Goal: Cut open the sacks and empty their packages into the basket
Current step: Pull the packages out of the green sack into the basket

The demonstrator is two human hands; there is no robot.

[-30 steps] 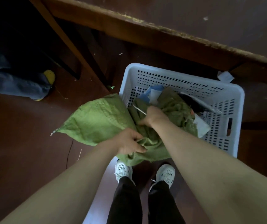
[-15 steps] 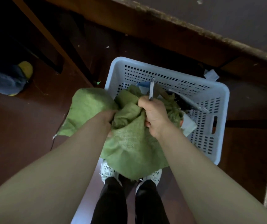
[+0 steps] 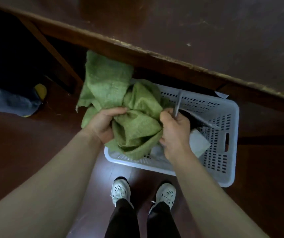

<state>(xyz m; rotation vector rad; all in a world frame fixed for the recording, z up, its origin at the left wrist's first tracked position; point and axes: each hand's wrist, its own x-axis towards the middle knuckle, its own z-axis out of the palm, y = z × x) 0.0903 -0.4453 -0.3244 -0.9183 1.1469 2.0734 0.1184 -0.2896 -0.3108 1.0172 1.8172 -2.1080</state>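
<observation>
A crumpled green woven sack (image 3: 118, 107) is bunched up over the left end of a white perforated plastic basket (image 3: 220, 152) on the floor. My left hand (image 3: 103, 124) grips the sack's left side. My right hand (image 3: 173, 133) clutches the sack's right side together with a thin grey blade (image 3: 178, 103) that points up and away from me. Inside the basket lie packages: a white one (image 3: 198, 143) and dark ones mostly hidden behind my right hand and the sack.
A dark wooden table (image 3: 206, 31) with a worn edge overhangs the basket's far side, one leg (image 3: 51, 47) slanting at left. Another person's jeans leg and yellow shoe (image 3: 40, 91) are at far left. My white shoes (image 3: 120, 191) stand just before the basket on dark red floor.
Both hands have lifted and gathered the sack higher into a tighter bundle; its loose end now sticks up toward the table edge. My view tilted, so more of the tabletop shows.
</observation>
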